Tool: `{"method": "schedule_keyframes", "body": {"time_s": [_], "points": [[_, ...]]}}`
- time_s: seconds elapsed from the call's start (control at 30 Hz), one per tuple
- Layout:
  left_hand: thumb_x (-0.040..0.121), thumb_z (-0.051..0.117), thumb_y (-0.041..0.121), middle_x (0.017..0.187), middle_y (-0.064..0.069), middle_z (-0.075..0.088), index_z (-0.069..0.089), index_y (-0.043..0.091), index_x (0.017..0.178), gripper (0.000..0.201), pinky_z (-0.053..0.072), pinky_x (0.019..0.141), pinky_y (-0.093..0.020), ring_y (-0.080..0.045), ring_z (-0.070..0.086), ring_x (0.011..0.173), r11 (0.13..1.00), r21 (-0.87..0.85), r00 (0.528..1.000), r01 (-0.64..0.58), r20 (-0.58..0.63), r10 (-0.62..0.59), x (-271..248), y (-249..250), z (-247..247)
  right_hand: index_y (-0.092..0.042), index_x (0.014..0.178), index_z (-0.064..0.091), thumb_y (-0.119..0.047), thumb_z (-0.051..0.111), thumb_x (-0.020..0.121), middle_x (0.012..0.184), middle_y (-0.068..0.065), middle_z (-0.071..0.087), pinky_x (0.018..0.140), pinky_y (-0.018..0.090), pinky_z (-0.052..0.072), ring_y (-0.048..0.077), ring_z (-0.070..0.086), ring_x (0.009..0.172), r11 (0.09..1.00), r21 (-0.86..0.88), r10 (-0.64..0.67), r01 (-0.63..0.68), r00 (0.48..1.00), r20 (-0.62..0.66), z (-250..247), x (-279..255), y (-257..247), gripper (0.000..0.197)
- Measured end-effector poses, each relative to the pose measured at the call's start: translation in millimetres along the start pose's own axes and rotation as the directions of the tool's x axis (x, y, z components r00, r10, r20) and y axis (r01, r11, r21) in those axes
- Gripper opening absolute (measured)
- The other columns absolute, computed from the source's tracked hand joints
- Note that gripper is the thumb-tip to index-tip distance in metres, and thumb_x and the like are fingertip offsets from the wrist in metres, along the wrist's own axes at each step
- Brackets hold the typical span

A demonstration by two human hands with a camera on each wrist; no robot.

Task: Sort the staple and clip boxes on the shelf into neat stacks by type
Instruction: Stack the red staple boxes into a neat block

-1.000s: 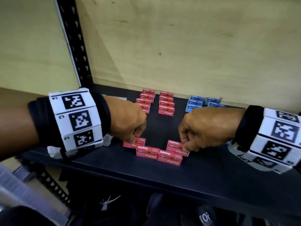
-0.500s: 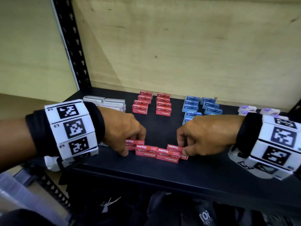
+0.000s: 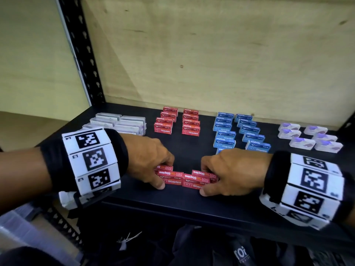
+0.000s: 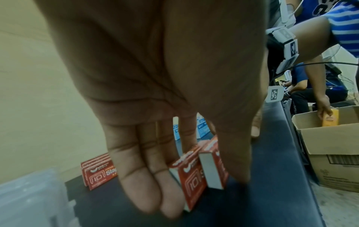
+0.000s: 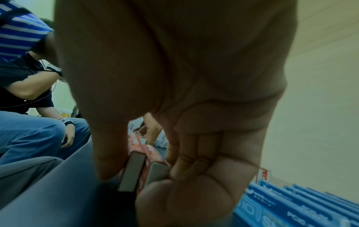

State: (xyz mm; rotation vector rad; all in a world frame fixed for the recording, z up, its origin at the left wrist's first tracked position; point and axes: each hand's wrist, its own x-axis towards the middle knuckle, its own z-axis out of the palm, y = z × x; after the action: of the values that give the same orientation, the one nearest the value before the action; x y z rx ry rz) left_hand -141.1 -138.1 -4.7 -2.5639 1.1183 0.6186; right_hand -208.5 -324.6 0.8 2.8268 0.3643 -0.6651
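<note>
At the shelf's [image 3: 192, 205] front edge, the left hand [image 3: 148, 160] and right hand [image 3: 228, 171] each pinch an end of a loose red staple boxes cluster [image 3: 187, 178], four or five boxes as far as the hands let me count. Uneven squeezing could buckle the row and tip boxes off the edge. Behind stand two red rows [image 3: 178, 121], two blue rows [image 3: 242, 131], grey clip cases [image 3: 123, 121] far left, and seven white boxes [image 3: 309, 136] far right.

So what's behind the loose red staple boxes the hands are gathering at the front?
Bare dark shelf, then two rows of red staple boxes standing near the back wall. The left hand and right hand cover the cluster's outer ends.
</note>
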Motion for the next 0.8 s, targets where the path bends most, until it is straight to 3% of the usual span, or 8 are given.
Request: {"method": "schedule_keyframes", "body": {"time_s": [0.1,0.3,0.5,0.8], "points": [[0.080,0.061,0.063,0.105,0.010,0.058,0.053,0.036,0.112,0.042,0.051,0.088,-0.038,-0.014,0.058,0.098,1.000,0.004,1.000,-0.007,-0.016,0.007,2.6,2.8,1.2,-0.026,0.114,0.049,-0.066,0.054,0.087,0.090,-0.005,0.050,0.076,0.034,0.050,0.021,0.055,0.088,1.000,0.004,-0.012,0.012,1.000,-0.013,-1.0,1.4,-3.4,0.049],[0.084,0.062,0.055,0.112,0.009,0.057,0.051,0.036,0.117,0.040,0.051,0.089,-0.038,-0.014,0.058,0.100,1.000,0.003,1.000,-0.027,-0.014,0.027,6.5,8.6,-0.6,-0.025,0.120,0.050,-0.062,0.055,0.089,0.091,-0.004,0.050,0.070,0.031,0.045,0.019,0.054,0.085,0.999,-0.026,-0.045,0.044,0.998,-0.036,-2.8,6.5,-8.0,0.049],[0.084,0.061,0.058,0.110,0.008,0.056,0.052,0.035,0.115,0.040,0.051,0.088,-0.039,-0.015,0.058,0.100,0.999,-0.025,0.999,-0.029,-0.042,0.028,7.0,11.6,1.4,-0.025,0.122,0.049,-0.060,0.057,0.088,0.092,-0.003,0.050,0.073,0.033,0.049,0.020,0.054,0.086,0.998,-0.033,-0.058,0.057,0.998,-0.038,-3.2,9.7,-9.0,0.049],[0.084,0.059,0.058,0.110,0.009,0.057,0.052,0.036,0.115,0.039,0.052,0.087,-0.039,-0.015,0.058,0.098,0.999,-0.025,0.998,-0.025,-0.060,0.023,7.8,12.9,0.6,-0.027,0.114,0.052,-0.058,0.060,0.088,0.087,-0.004,0.053,0.075,0.036,0.053,0.022,0.060,0.086,0.996,-0.005,-0.092,0.092,0.993,-0.072,-2.8,10.0,-9.3,0.042]]}}
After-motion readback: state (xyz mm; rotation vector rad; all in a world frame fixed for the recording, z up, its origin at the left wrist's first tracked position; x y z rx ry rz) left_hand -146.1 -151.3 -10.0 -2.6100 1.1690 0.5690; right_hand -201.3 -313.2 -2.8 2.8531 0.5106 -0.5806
